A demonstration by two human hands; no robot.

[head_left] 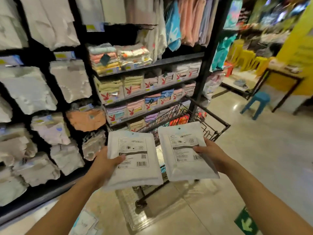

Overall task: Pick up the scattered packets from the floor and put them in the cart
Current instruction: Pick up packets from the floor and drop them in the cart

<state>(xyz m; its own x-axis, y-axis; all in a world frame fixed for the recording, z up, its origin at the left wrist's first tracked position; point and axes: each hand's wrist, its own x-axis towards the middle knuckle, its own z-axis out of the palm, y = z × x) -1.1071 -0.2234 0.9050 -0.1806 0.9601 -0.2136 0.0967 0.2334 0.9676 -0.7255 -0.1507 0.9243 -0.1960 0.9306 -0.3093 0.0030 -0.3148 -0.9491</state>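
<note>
Step in hand: carry-to-cart. Both packets are off the floor and held in the air; neither has been released into the cart.
Left hand point(108, 160): fingers point(118, 160) grasping the left white packet point(133, 158) at its lower left edge, thumb on the printed face, the rest hidden beneath.
Right hand point(209, 150): fingers point(200, 150) grasping the right white packet point(184, 150) at its right edge, thumb on top in the same manner.
Packet positions: side by side, label faces up, just above and in front of the near end of the black wire cart point(218, 123).
Left packet note: a pale edge shows below it; blur prevents telling whether this is a second packet.
Cart: stands beside the towel shelves point(144, 92); orange packets point(179, 120) already lie in its basket.
Outstanding: at least one packet on the floor point(84, 223) at lower left, near the left forearm.
Next move, as judged: reach both hands forward over the basket rim, lower, then let go once each packet is clear of the wire edge.
Risk, as judged: releasing too early would drop a packet in front of the cart onto the floor point(254, 150).
</note>
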